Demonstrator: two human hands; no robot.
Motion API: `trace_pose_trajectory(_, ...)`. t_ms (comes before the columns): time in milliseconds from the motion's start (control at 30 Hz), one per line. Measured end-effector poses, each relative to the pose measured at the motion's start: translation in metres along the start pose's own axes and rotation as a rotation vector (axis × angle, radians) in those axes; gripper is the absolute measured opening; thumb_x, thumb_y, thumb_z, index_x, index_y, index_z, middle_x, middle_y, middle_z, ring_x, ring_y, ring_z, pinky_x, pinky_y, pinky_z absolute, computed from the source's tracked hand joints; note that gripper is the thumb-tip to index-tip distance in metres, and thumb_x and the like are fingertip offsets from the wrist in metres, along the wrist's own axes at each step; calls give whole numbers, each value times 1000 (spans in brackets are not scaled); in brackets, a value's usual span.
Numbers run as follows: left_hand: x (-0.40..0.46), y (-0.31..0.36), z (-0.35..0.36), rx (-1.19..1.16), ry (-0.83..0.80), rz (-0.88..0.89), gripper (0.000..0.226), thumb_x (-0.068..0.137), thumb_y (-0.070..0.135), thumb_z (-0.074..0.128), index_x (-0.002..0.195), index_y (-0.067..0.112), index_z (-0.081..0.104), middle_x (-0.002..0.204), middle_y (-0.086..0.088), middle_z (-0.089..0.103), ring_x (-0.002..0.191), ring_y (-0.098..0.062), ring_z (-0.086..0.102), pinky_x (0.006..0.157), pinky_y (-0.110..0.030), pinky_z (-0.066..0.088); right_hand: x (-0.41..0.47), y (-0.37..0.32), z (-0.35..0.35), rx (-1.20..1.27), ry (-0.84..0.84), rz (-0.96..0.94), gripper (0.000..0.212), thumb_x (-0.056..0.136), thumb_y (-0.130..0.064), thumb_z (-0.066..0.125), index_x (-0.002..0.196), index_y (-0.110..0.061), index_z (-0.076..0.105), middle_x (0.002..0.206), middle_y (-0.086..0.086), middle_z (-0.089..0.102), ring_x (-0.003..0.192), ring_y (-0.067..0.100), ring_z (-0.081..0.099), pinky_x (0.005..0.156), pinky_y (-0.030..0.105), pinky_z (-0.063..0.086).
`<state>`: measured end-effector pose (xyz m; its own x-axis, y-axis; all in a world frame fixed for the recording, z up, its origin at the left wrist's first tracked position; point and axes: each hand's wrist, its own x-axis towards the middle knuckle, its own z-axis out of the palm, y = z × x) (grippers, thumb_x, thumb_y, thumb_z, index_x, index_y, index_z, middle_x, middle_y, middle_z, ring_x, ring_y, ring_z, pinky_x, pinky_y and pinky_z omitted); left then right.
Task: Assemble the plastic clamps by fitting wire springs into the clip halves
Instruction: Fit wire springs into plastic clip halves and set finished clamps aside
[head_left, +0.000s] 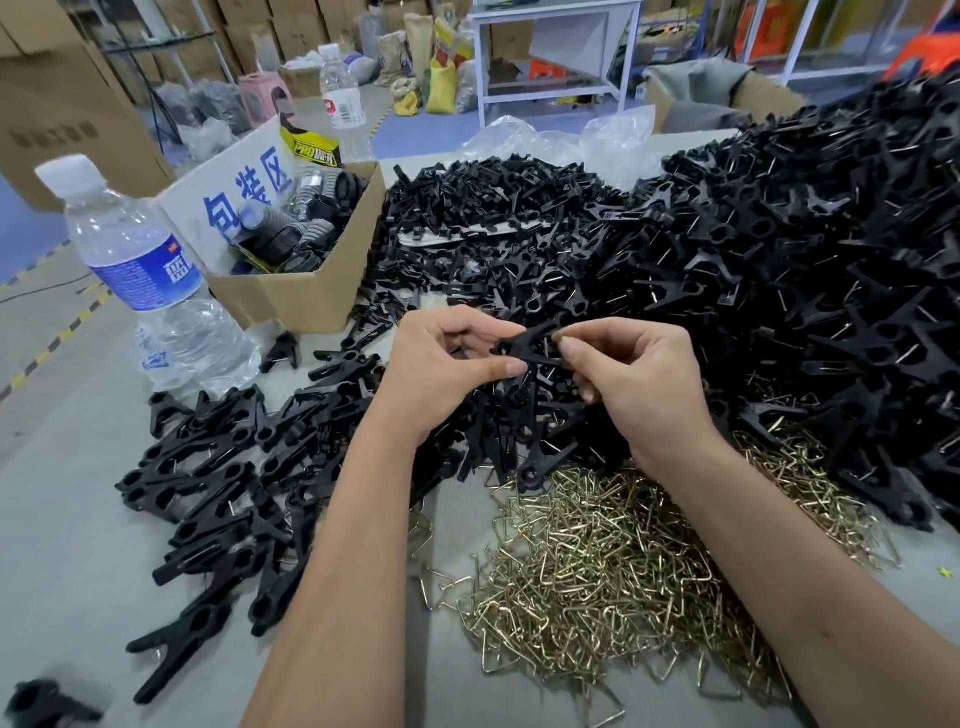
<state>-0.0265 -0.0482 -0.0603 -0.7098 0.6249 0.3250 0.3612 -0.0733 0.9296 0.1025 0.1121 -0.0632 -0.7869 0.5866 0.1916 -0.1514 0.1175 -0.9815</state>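
Holding black clamp (530, 347) above table, my left hand (452, 364) pinching one end, my right hand (623, 374) pinching other; cannot tell if spring seated; risk: halves slipping apart, wire popping loose into wire spring pile (597, 561) below

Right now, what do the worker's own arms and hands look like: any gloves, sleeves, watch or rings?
Both are bare. The left hand and right hand wear no gloves, and no rings show on the fingers in view. The forearms are uncovered as far as the bottom edge of the picture: no sleeves, watch, bracelet or wrist strap. Nothing is taped on or marked.
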Motion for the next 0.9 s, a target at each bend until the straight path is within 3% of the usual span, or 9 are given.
trace_pose_trajectory(133,2,-4,-12,17,181,-38,36,69,0,92,87,29,83,79,10,73,74,-6,60,73,-23,55,5,0,-7,-233,33,-78,11,93,-15,77,98,-23,82,71,-6,75,59,7,64,62,28,55)
trace_pose_trajectory(267,4,-7,-21,-90,413,-11,32,72,5,92,91,29,82,83,9,74,78,-6,60,76,-19,53,-1,-10,3,-322,-92,-176,19,91,-9,79,109,-14,76,88,-4,76,75,11,75,71,30,64)
trace_pose_trajectory(333,4,-7,-23,-140,449,5,30,73,6,92,93,26,82,84,8,74,79,-5,61,78,-18,52,-5,-21,7,-546,-301,-289,9,87,-15,83,95,-20,80,81,-12,74,74,2,70,69,22,60)
trace_pose_trajectory(433,5,-7,-23,-155,445,15,30,73,6,91,93,26,82,83,11,74,78,-4,61,78,-19,52,-17,-42,18,-796,-842,-220,7,82,-29,87,86,-29,82,70,-16,72,61,-3,62,56,13,46)
trace_pose_trajectory(500,6,-8,-22,-148,439,13,29,73,7,92,92,27,82,84,8,74,80,-7,61,79,-21,52,-24,-48,26,-1083,-963,-290,21,76,-47,87,92,-36,79,72,-20,66,60,-5,55,54,15,35)
trace_pose_trajectory(567,6,-8,-21,-135,426,17,28,72,10,92,91,29,83,84,9,74,80,-7,60,79,-21,52,-31,-52,34,-1250,-960,-322,26,73,-50,86,91,-37,73,76,-18,59,66,-3,50,56,23,32)
trace_pose_trajectory(667,5,-7,-21,-127,416,16,28,73,11,92,91,29,83,82,13,73,79,-4,58,77,-18,52,-35,-52,42,-1218,-1031,-281,8,82,-29,82,83,-31,74,88,-15,65,81,7,62,63,27,43)
trace_pose_trajectory(767,5,-6,-20,-124,410,12,28,73,10,92,93,28,82,83,13,73,79,-4,59,77,-16,51,-34,-51,38,-1106,-1076,-231,16,89,-20,77,76,-29,71,90,-13,68,85,7,65,71,26,49)
trace_pose_trajectory(900,4,-5,-20,-117,403,-6,29,72,10,93,93,28,83,87,10,75,83,-8,60,79,-20,52,-22,-47,23,-633,-861,-142,13,88,-13,82,81,-22,75,77,-8,73,71,3,68,69,20,55)
